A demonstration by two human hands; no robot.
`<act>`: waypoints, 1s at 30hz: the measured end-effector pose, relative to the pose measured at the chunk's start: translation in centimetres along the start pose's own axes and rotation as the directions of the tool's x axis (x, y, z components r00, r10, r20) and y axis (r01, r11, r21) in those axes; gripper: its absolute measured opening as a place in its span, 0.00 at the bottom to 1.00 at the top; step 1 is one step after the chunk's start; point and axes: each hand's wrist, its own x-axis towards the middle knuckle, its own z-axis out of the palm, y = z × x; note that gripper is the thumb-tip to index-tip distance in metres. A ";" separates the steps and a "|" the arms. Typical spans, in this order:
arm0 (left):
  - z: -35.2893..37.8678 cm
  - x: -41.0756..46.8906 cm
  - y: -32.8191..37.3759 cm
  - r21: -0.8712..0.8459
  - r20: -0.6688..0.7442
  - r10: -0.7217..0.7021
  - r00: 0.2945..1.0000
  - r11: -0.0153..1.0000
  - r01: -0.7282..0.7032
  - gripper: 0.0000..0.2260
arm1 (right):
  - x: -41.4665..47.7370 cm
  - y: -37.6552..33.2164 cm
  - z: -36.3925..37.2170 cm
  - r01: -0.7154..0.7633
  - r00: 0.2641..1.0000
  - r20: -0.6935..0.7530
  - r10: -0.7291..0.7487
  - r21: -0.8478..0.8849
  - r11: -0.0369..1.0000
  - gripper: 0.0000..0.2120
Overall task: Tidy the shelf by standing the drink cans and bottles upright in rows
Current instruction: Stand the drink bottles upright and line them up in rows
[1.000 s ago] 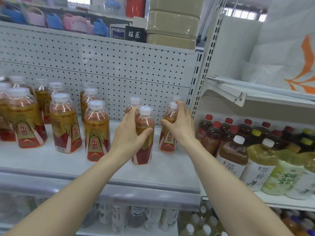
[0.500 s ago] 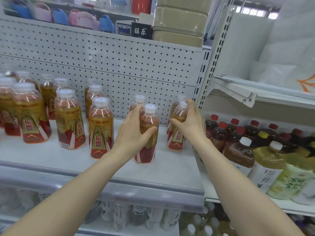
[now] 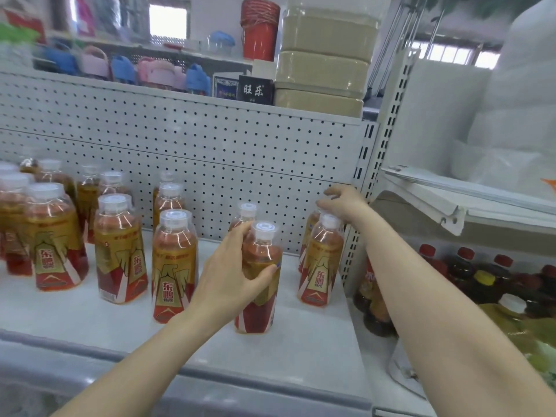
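Observation:
Several orange drink bottles with red-and-gold labels and clear caps stand upright on the white shelf (image 3: pixel 90 314). My left hand (image 3: pixel 228 272) is wrapped around the side of one upright bottle (image 3: pixel 255 314) near the shelf's front, right of centre. Another bottle (image 3: pixel 248 210) stands just behind it. My right hand (image 3: pixel 343 203) hovers with fingers apart above the two rightmost bottles, over the cap of the front one (image 3: pixel 322 260). I cannot tell whether its fingers touch the rear bottle, which is mostly hidden.
A pegboard back wall (image 3: pixel 210 152) closes the shelf behind. A slotted upright (image 3: pixel 361 191) bounds it on the right. Beyond it, a lower shelf holds dark red-capped bottles (image 3: pixel 466 266) and yellow-green ones. Boxes and a red bucket (image 3: pixel 260 28) sit on top.
My right hand has let go of the front right bottle and risen above and behind it. My left hand stays on its bottle. The view has drawn closer.

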 end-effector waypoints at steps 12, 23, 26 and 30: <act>0.1 0.4 -0.3 -0.004 0.024 0.009 1.000 1.000 -0.009 0.32 | 0.0 0.1 -0.6 0.073 0.997 0.032 -0.072 -0.040 0.997 0.22; 0.0 -0.4 0.3 -0.042 0.028 0.006 1.000 0.999 -0.005 0.32 | -9.3 3.3 4.6 0.246 0.917 -0.280 -0.283 -0.158 0.956 0.30; 0.0 -0.5 0.2 -0.035 0.025 -0.006 1.000 0.999 0.007 0.33 | -9.5 3.1 4.8 0.254 0.908 -0.295 -0.296 -0.172 0.952 0.28; 0.0 -0.5 0.2 -0.032 0.034 -0.012 0.999 0.999 0.013 0.34 | -9.2 2.9 4.7 0.228 0.926 -0.252 -0.281 -0.223 0.948 0.29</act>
